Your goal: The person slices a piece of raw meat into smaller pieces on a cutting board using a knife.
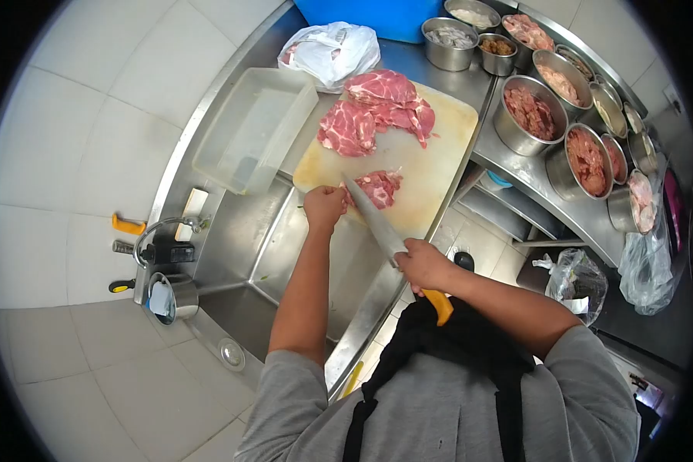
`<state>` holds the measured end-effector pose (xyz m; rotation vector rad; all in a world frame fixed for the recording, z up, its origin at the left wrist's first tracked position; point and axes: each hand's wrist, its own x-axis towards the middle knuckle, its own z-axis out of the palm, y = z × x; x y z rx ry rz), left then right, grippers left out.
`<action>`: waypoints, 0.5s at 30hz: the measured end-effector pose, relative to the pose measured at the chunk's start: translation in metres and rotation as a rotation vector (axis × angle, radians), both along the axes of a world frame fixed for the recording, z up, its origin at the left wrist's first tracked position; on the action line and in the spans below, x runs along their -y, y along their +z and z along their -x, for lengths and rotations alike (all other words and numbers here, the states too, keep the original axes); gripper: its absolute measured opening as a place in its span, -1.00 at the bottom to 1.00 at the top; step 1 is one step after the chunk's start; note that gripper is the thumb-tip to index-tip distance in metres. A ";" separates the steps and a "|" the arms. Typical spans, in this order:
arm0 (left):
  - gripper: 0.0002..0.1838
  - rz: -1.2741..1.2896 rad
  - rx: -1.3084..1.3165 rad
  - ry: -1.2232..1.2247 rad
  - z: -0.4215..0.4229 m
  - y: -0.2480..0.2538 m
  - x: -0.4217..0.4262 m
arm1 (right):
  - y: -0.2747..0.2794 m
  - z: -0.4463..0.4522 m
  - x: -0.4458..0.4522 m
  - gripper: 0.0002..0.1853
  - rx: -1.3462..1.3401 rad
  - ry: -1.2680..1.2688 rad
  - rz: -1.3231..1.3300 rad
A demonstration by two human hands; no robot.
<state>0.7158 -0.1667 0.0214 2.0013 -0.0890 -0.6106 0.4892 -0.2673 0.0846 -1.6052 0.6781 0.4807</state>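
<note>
A large knife with a yellow handle is gripped in my right hand. Its blade slants up and to the left, the tip by a small piece of red meat on the cutting board. My left hand has its fingers pinched at the left edge of that meat, close to the blade tip. Larger marbled slabs of meat lie higher up on the board. The board sits partly over the steel sink.
A clear plastic tub and a white plastic bag stand left of and behind the board. Steel bowls of meat line the right counter. The sink with its tap lies left. Knife handles show on the wall.
</note>
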 end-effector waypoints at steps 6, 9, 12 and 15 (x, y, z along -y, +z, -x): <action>-0.69 0.008 0.076 -0.036 0.003 -0.015 -0.003 | -0.004 0.000 -0.027 -0.69 0.013 0.004 0.127; -0.64 -0.019 0.170 -0.092 0.001 -0.023 -0.004 | -0.011 -0.003 -0.034 -0.68 0.023 0.014 0.223; -0.60 -0.036 0.180 -0.106 0.001 -0.021 -0.003 | -0.073 -0.013 -0.038 -0.71 0.635 0.621 1.030; -0.61 -0.050 0.163 -0.097 0.000 -0.018 -0.002 | -0.074 -0.043 -0.043 -0.75 0.435 0.470 0.863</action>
